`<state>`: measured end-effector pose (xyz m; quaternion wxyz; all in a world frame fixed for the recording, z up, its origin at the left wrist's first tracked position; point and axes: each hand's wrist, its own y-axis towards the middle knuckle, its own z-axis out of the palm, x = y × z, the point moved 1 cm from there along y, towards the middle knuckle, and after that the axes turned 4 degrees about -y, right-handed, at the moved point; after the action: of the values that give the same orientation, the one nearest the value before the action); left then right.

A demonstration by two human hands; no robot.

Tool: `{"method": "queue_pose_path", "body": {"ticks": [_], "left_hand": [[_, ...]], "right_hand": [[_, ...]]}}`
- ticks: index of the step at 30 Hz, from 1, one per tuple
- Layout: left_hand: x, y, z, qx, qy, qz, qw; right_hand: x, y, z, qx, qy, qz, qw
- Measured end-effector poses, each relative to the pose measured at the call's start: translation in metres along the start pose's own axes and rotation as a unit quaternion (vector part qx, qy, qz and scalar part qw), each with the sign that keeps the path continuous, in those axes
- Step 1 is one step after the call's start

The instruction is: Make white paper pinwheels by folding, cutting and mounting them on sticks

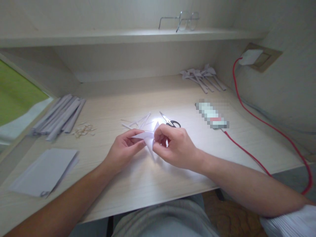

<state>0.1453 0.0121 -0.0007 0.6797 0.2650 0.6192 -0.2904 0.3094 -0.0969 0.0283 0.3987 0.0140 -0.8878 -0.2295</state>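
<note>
Both my hands meet over the middle of the desk on a small folded piece of white paper (147, 137). My left hand (123, 149) pinches its left side between thumb and fingers. My right hand (174, 144) is curled round its right side, fingertips pressed on a fold. The paper has pointed flaps sticking up and down. Just behind my right hand lie small scissors (170, 121) with black handles, and several thin paper strips (138, 122).
Rolled paper tubes (60, 115) and small scraps (84, 129) lie at left, a stack of white sheets (44, 171) at front left. Folded paper figures (202, 77) sit at back right. A red cable (249, 154) runs from a wall socket to a blurred device (212, 115). Glasses (181, 21) rest on the shelf.
</note>
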Motion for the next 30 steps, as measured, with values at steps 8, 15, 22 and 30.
{"method": "queue_pose_path", "body": {"ticks": [8,15,22,30], "left_hand": [[0.003,-0.003,-0.001,-0.025,-0.027,0.043,0.998],[-0.017,-0.018,0.003,-0.076,0.024,0.176,0.981],[-0.032,-0.031,0.008,-0.048,0.084,0.278,0.956],[-0.039,-0.033,0.009,-0.016,0.086,0.286,0.954]], "right_hand": [[-0.007,0.007,-0.001,0.038,0.264,0.131,0.955],[-0.017,0.013,0.009,0.098,0.506,0.21,0.831],[-0.012,0.007,0.008,0.167,0.56,0.216,0.782],[-0.012,0.004,0.005,0.19,0.52,0.25,0.794]]}}
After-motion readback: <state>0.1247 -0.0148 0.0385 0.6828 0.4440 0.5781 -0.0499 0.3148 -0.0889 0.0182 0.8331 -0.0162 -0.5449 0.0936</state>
